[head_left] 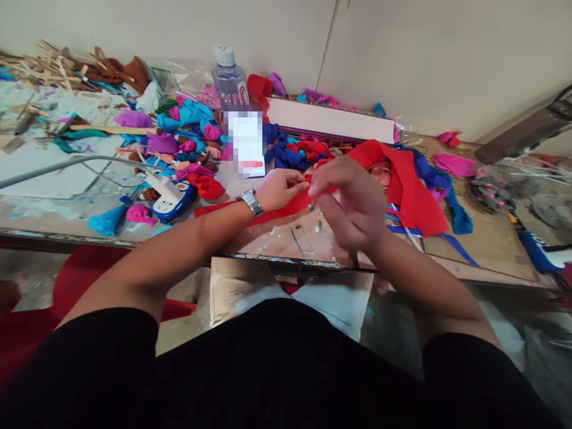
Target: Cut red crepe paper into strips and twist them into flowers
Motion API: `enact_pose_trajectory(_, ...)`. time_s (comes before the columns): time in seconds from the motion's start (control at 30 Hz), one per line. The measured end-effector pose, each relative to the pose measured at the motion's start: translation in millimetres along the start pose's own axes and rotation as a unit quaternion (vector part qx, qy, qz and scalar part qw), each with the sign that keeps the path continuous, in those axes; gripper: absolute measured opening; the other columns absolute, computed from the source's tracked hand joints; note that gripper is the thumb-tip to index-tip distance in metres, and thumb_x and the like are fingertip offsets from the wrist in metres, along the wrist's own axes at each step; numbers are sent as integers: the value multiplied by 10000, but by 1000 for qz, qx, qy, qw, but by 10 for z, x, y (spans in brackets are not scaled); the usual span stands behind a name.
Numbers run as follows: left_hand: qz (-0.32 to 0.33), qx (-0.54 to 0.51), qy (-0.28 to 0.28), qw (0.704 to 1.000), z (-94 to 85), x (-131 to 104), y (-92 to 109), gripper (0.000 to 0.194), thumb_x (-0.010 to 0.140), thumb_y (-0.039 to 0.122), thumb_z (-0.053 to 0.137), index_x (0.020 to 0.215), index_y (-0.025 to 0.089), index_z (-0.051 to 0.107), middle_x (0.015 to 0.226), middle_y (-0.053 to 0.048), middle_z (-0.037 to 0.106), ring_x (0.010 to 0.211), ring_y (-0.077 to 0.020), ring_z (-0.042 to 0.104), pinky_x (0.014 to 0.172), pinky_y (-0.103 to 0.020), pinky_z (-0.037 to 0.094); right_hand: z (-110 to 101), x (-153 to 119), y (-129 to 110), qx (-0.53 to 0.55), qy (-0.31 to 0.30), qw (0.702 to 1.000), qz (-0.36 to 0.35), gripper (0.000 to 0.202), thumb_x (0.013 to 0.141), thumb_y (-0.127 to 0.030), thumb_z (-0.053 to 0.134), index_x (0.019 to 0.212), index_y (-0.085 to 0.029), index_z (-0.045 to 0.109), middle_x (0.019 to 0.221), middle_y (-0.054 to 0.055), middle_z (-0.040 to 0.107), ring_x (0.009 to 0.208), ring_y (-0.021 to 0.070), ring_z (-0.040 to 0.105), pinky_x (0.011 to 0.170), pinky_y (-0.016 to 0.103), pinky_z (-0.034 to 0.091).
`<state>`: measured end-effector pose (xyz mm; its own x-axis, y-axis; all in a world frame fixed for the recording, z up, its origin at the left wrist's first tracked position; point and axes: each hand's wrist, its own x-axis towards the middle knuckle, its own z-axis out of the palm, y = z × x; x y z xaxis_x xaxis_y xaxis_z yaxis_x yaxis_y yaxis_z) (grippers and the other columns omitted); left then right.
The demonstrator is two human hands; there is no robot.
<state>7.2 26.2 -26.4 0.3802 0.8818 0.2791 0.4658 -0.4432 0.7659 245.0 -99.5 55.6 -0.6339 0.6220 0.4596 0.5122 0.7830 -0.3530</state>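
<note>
My left hand (283, 190), with a metal watch (252, 202) on its wrist, reaches over the table with thumb and forefinger pinched together. A bit of red cloth-like strip shows at its fingertips. The long red strip (286, 211) runs beneath my left hand and forearm. Close beside it on the right, my right hand (351, 202) is raised and slightly blurred, its fingers curled in toward the thumb; whatever they hold is hidden. More wide red material (413, 196) lies draped behind and right of my right hand.
A phone (245, 143) leans before a plastic bottle (230, 80). Left are a power strip (172, 202) with a cable, green-handled pliers (80, 140) and bundled colourful pieces (196, 113). A long white box (330, 119) lies behind; cardboard (487, 238) and blue ribbon (460, 247) are right.
</note>
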Motion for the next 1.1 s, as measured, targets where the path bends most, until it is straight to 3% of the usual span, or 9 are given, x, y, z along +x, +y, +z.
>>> enact_pose_trajectory(0.1, 26, 9, -19, 999, 12, -23, 0, 318, 984, 451, 704, 943, 163, 830, 813, -10, 772, 710, -126, 590, 694, -301, 431, 137, 397, 293, -13, -12, 1000, -1, 356, 928, -591, 724, 1141, -311, 780, 1031, 99, 794, 1166, 387, 657, 1050, 586, 418)
enact_pose_trajectory(0.2, 37, 9, -47, 998, 27, -39, 3, 338, 957, 475, 704, 921, 159, 818, 800, -22, 775, 677, -130, 598, 647, -289, 398, 300, 626, 600, -26, -23, 999, 2, 349, 938, -571, 717, 1147, -298, 776, 1047, 103, 794, 1197, 390, 639, 1069, 577, 387)
enact_pose_trajectory(0.33, 41, 6, -70, 997, 32, -45, 15, 352, 936, 481, 705, 919, 155, 838, 816, -33, 808, 683, -142, 634, 652, -288, 401, 474, 589, 957, -30, -31, 999, 17, 313, 951, -530, 705, 1120, -277, 774, 1022, 102, 797, 1191, 382, 633, 1077, 555, 358)
enact_pose_trajectory(0.5, 49, 55, -79, 994, -18, -38, 40, 358, 944, 456, 677, 921, 151, 864, 754, -26, 775, 644, -131, 569, 636, -292, 369, 563, 432, 1273, -29, -8, 998, 49, 174, 973, -361, 623, 961, -237, 745, 991, 98, 815, 1094, 338, 668, 1056, 534, 331)
enact_pose_trajectory(0.8, 74, 69, -114, 988, -45, -37, 24, 389, 978, 446, 609, 923, 163, 871, 619, 12, 605, 572, -112, 439, 589, -289, 294, 539, 386, 1317, -20, -35, 999, 14, 193, 990, -385, 663, 959, -232, 776, 954, 73, 836, 1035, 304, 689, 1070, 536, 303)
enact_pose_trajectory(1.1, 79, 85, -87, 989, -62, -27, 30, 351, 927, 408, 620, 912, 158, 865, 702, -17, 730, 609, -126, 525, 628, -292, 357, 527, 389, 1358, -19, -48, 999, -5, 224, 1010, -410, 665, 999, -234, 804, 1006, 81, 849, 1050, 315, 716, 1097, 557, 297)
